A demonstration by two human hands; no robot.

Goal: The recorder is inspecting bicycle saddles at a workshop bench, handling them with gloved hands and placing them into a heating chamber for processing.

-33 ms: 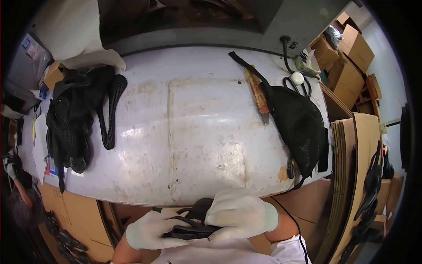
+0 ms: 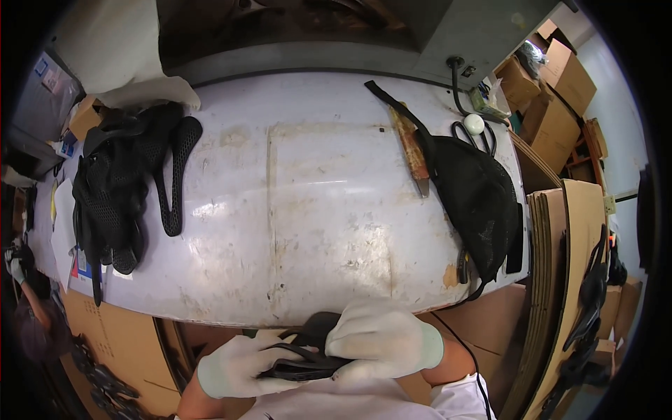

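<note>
Both my hands wear white gloves with pale green cuffs and are close together at the table's near edge, low in the picture. Between them is a black, curved, strap-like piece [image 2: 316,357] with folded layers, partly covered by the gloves. My left hand [image 2: 238,364] grips its left part, fingers closed on the edge. My right hand [image 2: 381,341] is wrapped round its right end, thumb below and fingers curled over the top. What the piece belongs to cannot be made out.
On the white, stained table [image 2: 329,231], a heap of black mesh pieces [image 2: 119,182] lies left. At right are a black mesh bag-like piece [image 2: 476,196], a knife-like tool [image 2: 413,147] and scissors [image 2: 462,133]. A grey machine [image 2: 315,52] stands behind; cardboard sheets [image 2: 546,280] stand right. Another person [image 2: 38,322] is far left.
My left hand has shifted very slightly to the left, and the black piece's upper part sits a touch higher. Otherwise the scene looks the same.
</note>
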